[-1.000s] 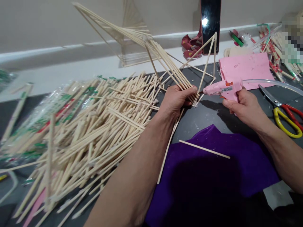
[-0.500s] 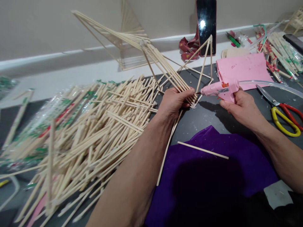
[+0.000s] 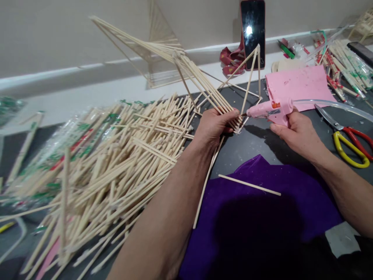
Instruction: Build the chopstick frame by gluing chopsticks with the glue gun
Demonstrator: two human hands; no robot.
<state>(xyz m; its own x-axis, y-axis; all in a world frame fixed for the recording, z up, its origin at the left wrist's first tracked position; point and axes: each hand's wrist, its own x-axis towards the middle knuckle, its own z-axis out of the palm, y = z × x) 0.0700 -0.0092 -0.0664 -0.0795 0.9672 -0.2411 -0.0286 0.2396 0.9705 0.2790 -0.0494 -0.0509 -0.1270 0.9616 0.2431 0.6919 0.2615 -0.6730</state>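
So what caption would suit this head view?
Left hand steadies a stick frame while right hand aims a pink glue gun at its joint.

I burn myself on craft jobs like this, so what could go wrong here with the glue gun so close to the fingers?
1. The pink glue gun in the right hand has its nozzle right at the left hand, so hot glue may reach the fingertips.
2. The stick frame rises tall from that one pinched corner and could twist or tip.
3. The scissors lie near the right forearm and could be bumped.
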